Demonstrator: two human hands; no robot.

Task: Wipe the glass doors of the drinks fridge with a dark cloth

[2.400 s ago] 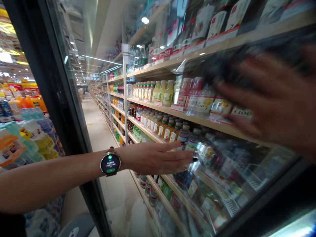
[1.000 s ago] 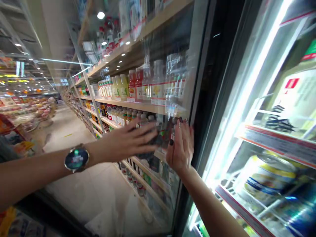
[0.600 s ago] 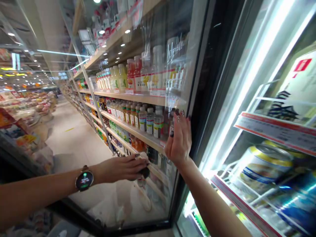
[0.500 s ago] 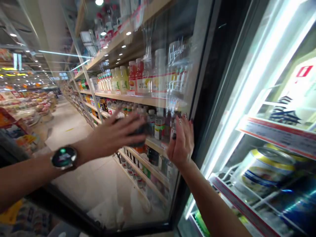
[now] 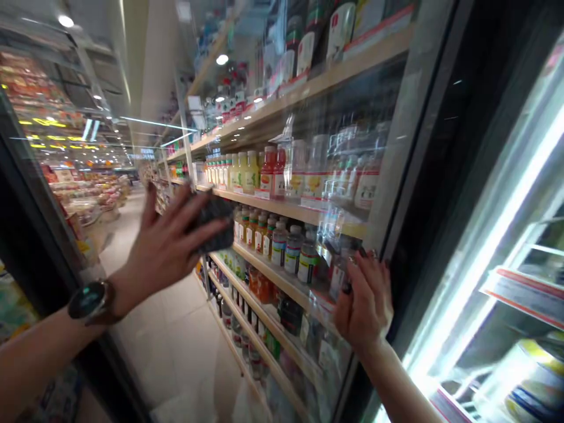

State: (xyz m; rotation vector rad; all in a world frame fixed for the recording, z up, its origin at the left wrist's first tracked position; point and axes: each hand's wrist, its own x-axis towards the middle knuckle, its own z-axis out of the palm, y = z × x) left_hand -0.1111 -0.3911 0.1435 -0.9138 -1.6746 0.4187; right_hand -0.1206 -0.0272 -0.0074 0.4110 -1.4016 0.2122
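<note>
A glass door with a dark frame stands open before me. My left hand, a round watch on its wrist, is raised in front of the glass with its fingers spread over a dark grey cloth-like pad. The pad is blurred and partly covered by the fingers. My right hand rests against the glass beside the frame, fingers stretched upward, and holds nothing.
Through the glass, shelves of juice bottles and darker bottles line an aisle with a pale floor. On the right, a lit cooler shelf holds a yellow-and-white can behind a price strip.
My left hand has moved left with the dark pad. The view has swung left, so the right hand, door frame and cooler appear farther right; the right hand remains on the door.
</note>
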